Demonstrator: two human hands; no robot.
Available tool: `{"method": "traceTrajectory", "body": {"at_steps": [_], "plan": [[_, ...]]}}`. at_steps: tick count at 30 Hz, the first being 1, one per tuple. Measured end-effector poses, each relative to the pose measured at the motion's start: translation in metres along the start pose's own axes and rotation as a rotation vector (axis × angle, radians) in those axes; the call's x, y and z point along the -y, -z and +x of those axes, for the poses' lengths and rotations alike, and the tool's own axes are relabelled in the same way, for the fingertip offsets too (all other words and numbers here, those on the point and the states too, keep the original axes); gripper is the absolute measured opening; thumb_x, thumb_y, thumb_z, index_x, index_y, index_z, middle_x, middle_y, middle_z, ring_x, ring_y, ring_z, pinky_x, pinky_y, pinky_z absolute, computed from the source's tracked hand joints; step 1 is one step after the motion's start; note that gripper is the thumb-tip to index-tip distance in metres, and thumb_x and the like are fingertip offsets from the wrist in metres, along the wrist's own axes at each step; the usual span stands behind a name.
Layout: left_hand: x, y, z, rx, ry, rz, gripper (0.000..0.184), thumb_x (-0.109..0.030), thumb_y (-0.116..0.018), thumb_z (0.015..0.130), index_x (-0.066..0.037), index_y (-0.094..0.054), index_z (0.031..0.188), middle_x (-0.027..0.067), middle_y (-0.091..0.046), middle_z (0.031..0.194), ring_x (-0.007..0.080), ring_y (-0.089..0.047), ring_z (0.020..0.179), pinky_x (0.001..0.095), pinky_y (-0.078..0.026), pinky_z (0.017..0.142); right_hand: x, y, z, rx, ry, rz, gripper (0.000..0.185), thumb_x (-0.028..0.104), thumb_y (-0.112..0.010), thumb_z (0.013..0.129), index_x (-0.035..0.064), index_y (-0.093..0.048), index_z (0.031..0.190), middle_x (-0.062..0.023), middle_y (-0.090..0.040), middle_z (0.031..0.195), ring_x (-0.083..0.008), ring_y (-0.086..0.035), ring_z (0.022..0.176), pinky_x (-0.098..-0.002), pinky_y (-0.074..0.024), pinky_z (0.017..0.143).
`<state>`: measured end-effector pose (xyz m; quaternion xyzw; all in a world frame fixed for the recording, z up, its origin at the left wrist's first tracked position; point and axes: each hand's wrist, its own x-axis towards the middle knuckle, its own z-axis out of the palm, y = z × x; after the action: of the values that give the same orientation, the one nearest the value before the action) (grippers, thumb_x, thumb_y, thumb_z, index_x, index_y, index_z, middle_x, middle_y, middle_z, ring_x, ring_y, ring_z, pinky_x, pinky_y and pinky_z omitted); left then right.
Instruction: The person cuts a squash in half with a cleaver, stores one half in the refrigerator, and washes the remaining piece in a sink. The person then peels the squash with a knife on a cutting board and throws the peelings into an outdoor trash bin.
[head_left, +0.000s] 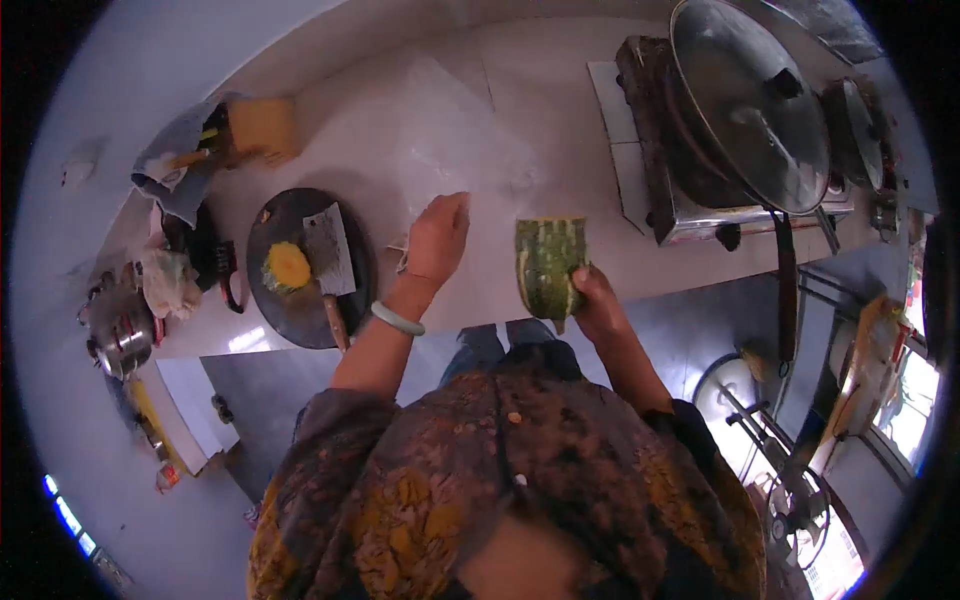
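Note:
My right hand (600, 305) grips a large cut piece of green striped squash (550, 265) by its lower right side, held upright near the counter's front edge. My left hand (440, 238), with a pale bangle on the wrist, is closed at the lower edge of a clear plastic bag (440, 125); its fingertips are partly hidden. Left of that hand lies a round dark cutting board (285, 212). On it are a cleaver (328, 250), its handle toward me, and a squash end (290, 265) with its yellow cut face up.
At the right, a gas stove (690, 228) carries a big lidded wok (750, 110), its long handle jutting past the counter edge, with a smaller pan (855, 135) behind. A yellow box (262, 128), cloths and a metal pot (120, 330) sit at the left.

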<state>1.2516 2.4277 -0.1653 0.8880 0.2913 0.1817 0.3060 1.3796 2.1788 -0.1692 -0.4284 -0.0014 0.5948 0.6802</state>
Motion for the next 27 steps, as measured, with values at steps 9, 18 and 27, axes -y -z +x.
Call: {"method": "traceTrajectory", "body": {"at_steps": [9,18,27], "plan": [[-0.030,0.054,0.010,0.181,-0.133,0.120,0.025,-0.011,-0.060,0.089,-0.011,-0.062,0.113,0.0136,-0.061,0.105,0.0346,-0.063,0.088,0.0428,-0.053,0.075,-0.017,-0.049,0.054,0.037,-0.038,0.104,0.062,0.044,-0.060,0.093,-0.0008,-0.045,0.134,-0.0112,-0.061,0.117,-0.0209,-0.062,0.104,-0.0364,-0.0515,0.087],[-0.063,0.048,0.002,0.295,-0.393,0.117,0.041,-0.006,-0.061,0.082,-0.016,-0.059,0.122,0.0123,-0.059,0.097,0.0325,-0.062,0.083,0.0413,-0.053,0.068,-0.044,-0.070,0.086,-0.155,-0.005,-0.125,0.043,0.037,-0.061,0.093,0.0037,-0.056,0.119,-0.0068,-0.063,0.111,-0.0179,-0.063,0.100,-0.0347,-0.0535,0.082],[-0.093,0.063,-0.028,0.481,-0.318,-0.074,0.056,-0.019,-0.069,0.082,-0.011,-0.052,0.134,0.0185,-0.056,0.116,0.0358,-0.059,0.103,0.0429,-0.049,0.087,-0.114,-0.040,0.107,-0.087,0.250,0.201,0.043,0.035,-0.060,0.094,0.0076,-0.051,0.126,-0.0056,-0.060,0.119,-0.0178,-0.061,0.105,-0.0355,-0.0526,0.086]]}}
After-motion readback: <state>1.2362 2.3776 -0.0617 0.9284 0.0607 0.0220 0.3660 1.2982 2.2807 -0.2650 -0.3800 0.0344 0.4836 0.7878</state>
